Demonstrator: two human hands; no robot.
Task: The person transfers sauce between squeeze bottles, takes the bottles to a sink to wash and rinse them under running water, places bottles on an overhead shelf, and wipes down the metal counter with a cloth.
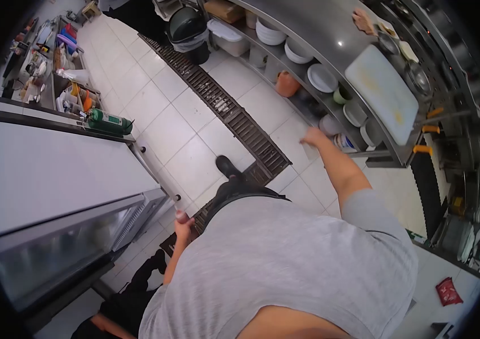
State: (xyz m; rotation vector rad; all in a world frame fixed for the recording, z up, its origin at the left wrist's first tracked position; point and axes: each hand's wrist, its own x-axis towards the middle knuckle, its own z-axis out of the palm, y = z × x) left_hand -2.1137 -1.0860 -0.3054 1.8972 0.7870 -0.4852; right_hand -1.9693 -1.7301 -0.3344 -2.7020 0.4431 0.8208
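My left hand is closed around a small bottle with pinkish contents and a pale, narrow tip pointing up. It is low at my left side, beside the corner of a white fridge. My right hand is stretched out to the right over the floor, near the lower shelf of a steel counter. Its fingers look loosely bent, with nothing visible in them. An orange container and several white bowls stand on that shelf.
A floor drain grate runs along the white tiles. On the counter lies a stained white cutting board. A black bin stands ahead. Someone in dark clothes is behind my left side. A red packet lies at lower right.
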